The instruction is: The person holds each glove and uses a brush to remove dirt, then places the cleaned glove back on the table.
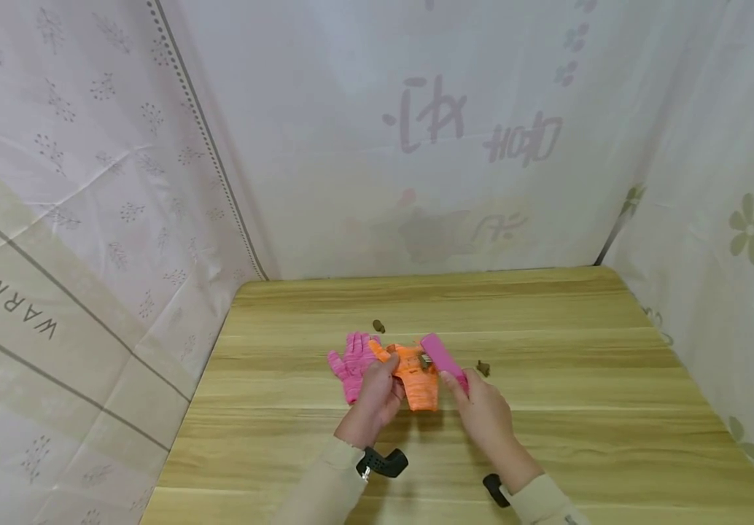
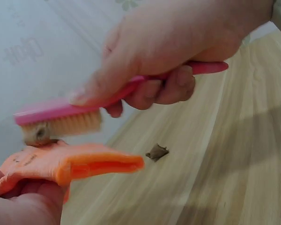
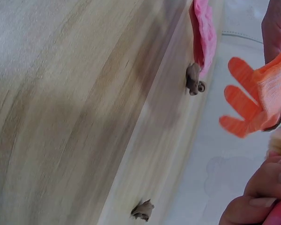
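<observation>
My left hand (image 1: 377, 394) grips an orange knit glove (image 1: 423, 392) and holds it raised above the wooden table. In my right hand (image 1: 487, 412) is a pink brush (image 1: 442, 359), its handle wrapped by the fingers and its pale bristles (image 2: 82, 124) facing down. A brown lump (image 2: 40, 133) sits between the bristle tips and the glove's upper surface. The orange fingers of that glove hang free in the right wrist view. Beside the left hand, a pink knit glove (image 1: 353, 361) lies on the table, partly overlapped in the head view by the orange one.
One brown clump (image 1: 378, 326) lies on the wooden table (image 1: 272, 423) behind the gloves. Another brown clump (image 1: 483, 368) is to the right, near the brush. Printed cloth (image 1: 377, 182) hangs behind the table and along both sides.
</observation>
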`<state>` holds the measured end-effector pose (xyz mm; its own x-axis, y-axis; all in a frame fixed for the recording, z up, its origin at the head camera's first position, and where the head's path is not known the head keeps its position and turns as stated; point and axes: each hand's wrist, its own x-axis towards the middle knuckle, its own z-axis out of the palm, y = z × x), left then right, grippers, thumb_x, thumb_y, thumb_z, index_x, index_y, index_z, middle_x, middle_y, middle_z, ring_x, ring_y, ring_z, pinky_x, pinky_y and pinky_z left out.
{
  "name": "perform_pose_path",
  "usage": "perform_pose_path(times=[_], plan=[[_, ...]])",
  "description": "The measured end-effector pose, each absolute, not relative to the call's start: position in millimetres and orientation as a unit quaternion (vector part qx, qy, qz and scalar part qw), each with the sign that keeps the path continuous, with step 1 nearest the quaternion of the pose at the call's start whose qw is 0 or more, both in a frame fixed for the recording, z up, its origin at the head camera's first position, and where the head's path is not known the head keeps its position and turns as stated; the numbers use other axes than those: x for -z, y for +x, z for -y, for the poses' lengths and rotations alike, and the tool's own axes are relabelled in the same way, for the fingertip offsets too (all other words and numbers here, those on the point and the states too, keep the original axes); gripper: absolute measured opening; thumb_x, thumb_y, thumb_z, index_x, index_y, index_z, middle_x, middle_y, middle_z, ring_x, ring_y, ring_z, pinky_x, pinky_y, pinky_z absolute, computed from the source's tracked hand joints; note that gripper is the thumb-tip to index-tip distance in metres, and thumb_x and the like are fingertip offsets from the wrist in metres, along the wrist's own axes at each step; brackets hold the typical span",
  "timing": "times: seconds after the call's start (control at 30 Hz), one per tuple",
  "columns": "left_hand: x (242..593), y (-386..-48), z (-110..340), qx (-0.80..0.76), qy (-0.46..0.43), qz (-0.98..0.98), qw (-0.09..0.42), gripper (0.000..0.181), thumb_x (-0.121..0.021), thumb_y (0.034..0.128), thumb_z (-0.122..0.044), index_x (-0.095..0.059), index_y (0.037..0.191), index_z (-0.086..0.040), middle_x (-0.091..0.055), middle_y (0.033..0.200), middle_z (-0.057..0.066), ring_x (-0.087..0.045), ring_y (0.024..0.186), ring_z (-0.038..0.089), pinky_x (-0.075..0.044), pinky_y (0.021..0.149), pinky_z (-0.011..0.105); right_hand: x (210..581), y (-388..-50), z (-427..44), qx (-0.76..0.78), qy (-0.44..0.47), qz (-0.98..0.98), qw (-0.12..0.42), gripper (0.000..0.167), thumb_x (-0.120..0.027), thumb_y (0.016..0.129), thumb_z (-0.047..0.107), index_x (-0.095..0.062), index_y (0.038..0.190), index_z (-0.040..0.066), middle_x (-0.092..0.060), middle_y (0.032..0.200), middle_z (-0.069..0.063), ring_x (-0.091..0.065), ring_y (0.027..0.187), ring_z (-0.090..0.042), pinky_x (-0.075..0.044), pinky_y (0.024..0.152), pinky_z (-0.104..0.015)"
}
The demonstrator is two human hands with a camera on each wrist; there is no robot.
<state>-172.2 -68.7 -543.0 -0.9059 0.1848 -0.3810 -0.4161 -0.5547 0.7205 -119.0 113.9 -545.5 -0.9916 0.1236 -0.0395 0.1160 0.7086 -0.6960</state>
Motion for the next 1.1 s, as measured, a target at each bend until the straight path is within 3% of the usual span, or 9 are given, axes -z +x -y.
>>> perform_pose_path(times=[0.17,0.27,0.37,0.47,0.57,0.8,0.93,1.07,1.1], plan=[[539.7,-174.7,65.9,-0.887,-0.135,-0.406,0.173,0.014,-0.046,0.1087,-0.022,-0.038,0.109,-0.011,-0.045,0.087,-0.008,-0.043,0.065,-0.003,-0.036,0.056,0.009,547.1,-119.3,-120.5,-0.378,-0.085,0.922,0.004,0.058,-0.040,0.103,0.062,-0.054,0.094,0.007,-0.042,0.065,-0.002,-0.039,0.054,-0.016,-0.031,0.048,-0.029],[538.4,-174.9,61.7,-0.896,-0.111,-0.389,0.183,0.013,-0.046,0.1086,-0.023,-0.044,0.111,-0.010,-0.056,0.095,-0.006,-0.058,0.081,-0.002,-0.049,0.071,0.010,545.5,-119.8,-120.3,-0.391,-0.081,0.917,0.007,0.061,-0.039,0.103,0.063,-0.057,0.100,0.004,-0.044,0.065,-0.003,-0.039,0.054,-0.016,-0.032,0.048,-0.029],[539.0,-173.1,57.1,-0.903,-0.081,-0.375,0.193,0.019,-0.050,0.1074,-0.019,-0.047,0.122,-0.008,-0.064,0.112,0.000,-0.067,0.107,0.009,-0.056,0.094,0.025,542.9,-121.3,-118.0,-0.403,-0.072,0.912,0.011,0.066,-0.037,0.102,0.065,-0.060,0.107,0.003,-0.047,0.065,-0.003,-0.042,0.054,-0.016,-0.034,0.047,-0.030],[541.5,-172.0,52.9,-0.905,-0.060,-0.376,0.191,0.032,-0.055,0.1046,-0.014,-0.044,0.133,-0.005,-0.063,0.123,0.006,-0.065,0.118,0.019,-0.053,0.104,0.038,540.8,-122.5,-116.6,-0.408,-0.071,0.910,0.011,0.068,-0.037,0.102,0.066,-0.062,0.111,0.003,-0.049,0.065,-0.003,-0.043,0.054,-0.017,-0.035,0.047,-0.030],[543.2,-172.0,51.4,-0.905,-0.062,-0.380,0.183,0.036,-0.058,0.1030,-0.013,-0.043,0.135,-0.004,-0.061,0.124,0.007,-0.065,0.119,0.020,-0.052,0.105,0.039,539.2,-122.6,-116.7,-0.405,-0.077,0.911,0.008,0.065,-0.038,0.102,0.064,-0.061,0.110,0.004,-0.049,0.066,-0.003,-0.043,0.055,-0.017,-0.034,0.048,-0.030],[543.5,-173.7,48.2,-0.914,-0.057,-0.356,0.185,0.026,-0.053,0.1052,-0.012,-0.039,0.127,-0.011,-0.053,0.131,0.009,-0.061,0.123,0.020,-0.050,0.108,0.043,530.2,-118.9,-113.3,-0.414,-0.069,0.907,0.035,0.059,-0.042,0.103,0.060,-0.060,0.109,0.004,-0.048,0.067,-0.004,-0.043,0.056,-0.017,-0.035,0.049,-0.030],[545.2,-173.7,45.5,-0.903,-0.060,-0.387,0.179,0.029,-0.051,0.1064,-0.014,-0.040,0.132,-0.006,-0.058,0.125,0.008,-0.064,0.118,0.019,-0.053,0.104,0.039,526.0,-116.3,-106.6,-0.416,-0.049,0.907,0.043,0.058,-0.044,0.102,0.059,-0.062,0.111,0.005,-0.050,0.068,-0.003,-0.045,0.058,-0.017,-0.036,0.051,-0.029],[546.2,-172.7,43.9,-0.891,-0.064,-0.410,0.184,0.037,-0.047,0.1080,-0.016,-0.040,0.140,0.002,-0.062,0.130,0.013,-0.065,0.120,0.023,-0.054,0.102,0.039,524.8,-114.1,-102.0,-0.397,-0.036,0.916,0.036,0.056,-0.045,0.102,0.060,-0.061,0.107,0.006,-0.047,0.068,-0.003,-0.043,0.058,-0.017,-0.034,0.052,-0.029],[546.3,-172.6,43.7,-0.889,-0.066,-0.414,0.185,0.038,-0.046,0.1084,-0.016,-0.038,0.141,0.003,-0.062,0.132,0.014,-0.065,0.121,0.023,-0.054,0.102,0.040,525.4,-113.9,-101.7,-0.391,-0.035,0.919,0.035,0.058,-0.045,0.102,0.060,-0.062,0.113,0.006,-0.047,0.067,-0.003,-0.043,0.058,-0.017,-0.033,0.052,-0.029]])
